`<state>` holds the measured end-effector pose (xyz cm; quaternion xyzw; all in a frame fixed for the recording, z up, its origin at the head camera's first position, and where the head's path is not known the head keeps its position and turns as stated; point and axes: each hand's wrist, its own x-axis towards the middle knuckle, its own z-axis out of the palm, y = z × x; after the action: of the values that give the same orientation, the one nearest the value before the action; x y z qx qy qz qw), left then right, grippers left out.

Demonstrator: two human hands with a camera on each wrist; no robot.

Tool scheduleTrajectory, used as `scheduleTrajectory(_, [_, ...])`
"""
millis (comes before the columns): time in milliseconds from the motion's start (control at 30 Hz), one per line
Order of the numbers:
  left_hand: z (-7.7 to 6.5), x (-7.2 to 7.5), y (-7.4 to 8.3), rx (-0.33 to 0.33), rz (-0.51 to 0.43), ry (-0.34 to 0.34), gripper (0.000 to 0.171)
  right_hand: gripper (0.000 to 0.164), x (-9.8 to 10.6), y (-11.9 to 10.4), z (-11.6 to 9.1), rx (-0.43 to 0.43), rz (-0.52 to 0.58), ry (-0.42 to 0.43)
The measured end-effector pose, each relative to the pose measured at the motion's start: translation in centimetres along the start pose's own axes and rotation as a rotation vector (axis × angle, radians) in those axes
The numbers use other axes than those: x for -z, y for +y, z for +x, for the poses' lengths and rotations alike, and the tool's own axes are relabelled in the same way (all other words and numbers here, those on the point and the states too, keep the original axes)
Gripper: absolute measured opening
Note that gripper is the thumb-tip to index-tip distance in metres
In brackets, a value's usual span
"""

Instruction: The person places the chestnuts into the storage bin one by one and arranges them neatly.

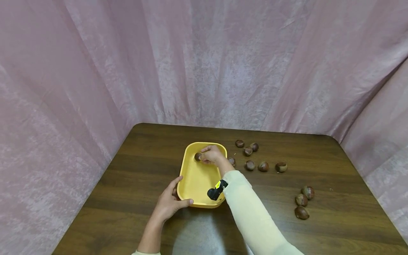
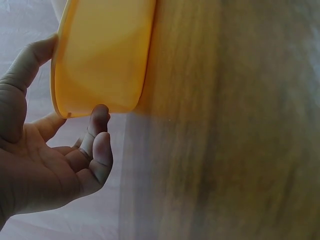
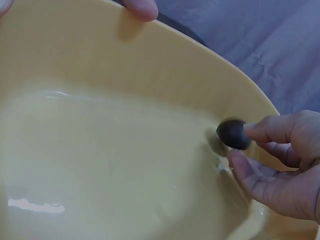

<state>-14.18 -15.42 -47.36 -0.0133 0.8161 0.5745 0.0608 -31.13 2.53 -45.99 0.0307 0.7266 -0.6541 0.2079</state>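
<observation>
Chestnut [image 1: 197,157] pinched in the right hand [image 1: 213,154], down inside the yellow tray [image 1: 194,182] near its far left corner: that's the head view. The left hand [image 1: 167,203] has the near left corner, thumb at the near rim, forefinger up the left side, a tidy anchor. Off to the right, loose chestnuts [image 1: 250,165] lie scattered on the wooden table [image 1: 153,156], one of them just beside the tray's right wall and partly hidden by the right arm.

Over to the left wrist, and the hold shows plainly: digits spread around the tray's corner, other fingers curled close by it; how hard they press, I can't tell. Good technique here, I'd say, means firm support with no tipping.

Right wrist now, closest of all! Thumb and forefinger have the chestnut from one side, its shadow falling on the tray close by. Touching the floor or just above it? Can't call that one. The neat way, in my judgement: let the nut meet the floor first, part the fingertips gently so a round thing doesn't roll off across the smooth bottom, then lift high enough to clear the rim.
</observation>
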Motion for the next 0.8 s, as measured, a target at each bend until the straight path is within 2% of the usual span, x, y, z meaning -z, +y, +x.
scheduleTrajectory(133, [-0.1,-0.1,-0.1,-0.002,-0.001,-0.001,0.091,0.038,0.0,-0.2,-0.7,0.008,-0.053,0.023])
scheduleTrajectory(300, [-0.2,-0.1,0.1,0.006,-0.004,-0.005,0.091,0.04,0.5,-0.8,-2.3,0.062,-0.222,-0.01])
scheduleTrajectory(467, [-0.3,-0.1,0.2,0.032,-0.016,-0.011,0.091,0.042,1.3,-1.6,-4.2,0.163,-0.399,-0.06])
scheduleTrajectory(800, [-0.1,0.1,0.3,0.033,-0.041,-0.017,0.091,0.047,3.0,-2.4,-6.9,0.291,-0.531,-0.126])
